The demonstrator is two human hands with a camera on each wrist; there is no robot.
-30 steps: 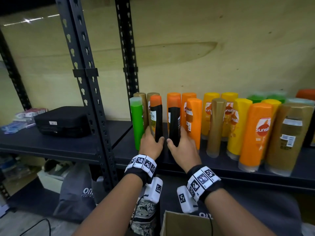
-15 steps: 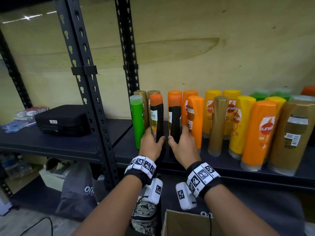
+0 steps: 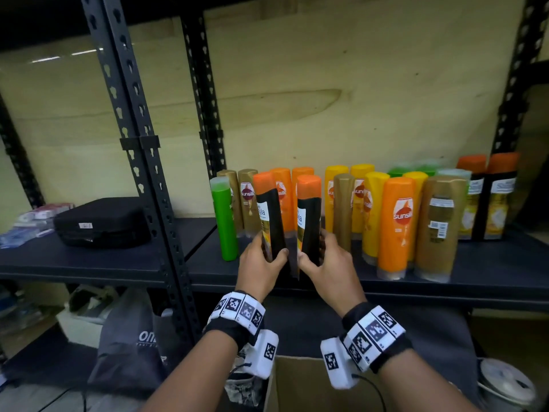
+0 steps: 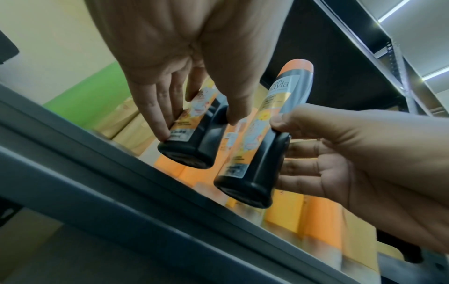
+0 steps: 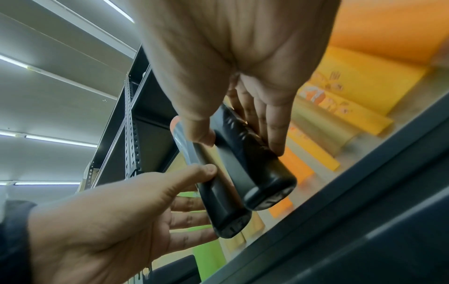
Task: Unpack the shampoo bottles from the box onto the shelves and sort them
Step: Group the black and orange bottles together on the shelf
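Note:
Each of my hands holds a black shampoo bottle with an orange cap, lifted just above the front of the dark shelf (image 3: 481,263). My left hand (image 3: 261,261) grips the left black bottle (image 3: 269,217) near its base, and its top leans left. My right hand (image 3: 325,260) grips the right black bottle (image 3: 309,223), which is nearly upright. In the left wrist view the left bottle (image 4: 192,142) and right bottle (image 4: 262,148) hang side by side over the shelf edge. The right wrist view shows both, the right bottle (image 5: 252,163) and the left bottle (image 5: 218,201). The cardboard box (image 3: 300,382) is below my wrists.
Behind stand a green bottle (image 3: 224,221), gold, orange (image 3: 396,227) and yellow bottles, and two more black bottles with orange caps (image 3: 499,200) at the far right. A black case (image 3: 101,223) lies on the left shelf. A slotted post (image 3: 142,173) stands left of my hands.
The two black bottles stood on the shelf between the green and orange ones. Both hands have since lifted them and drawn them towards the shelf's front edge.

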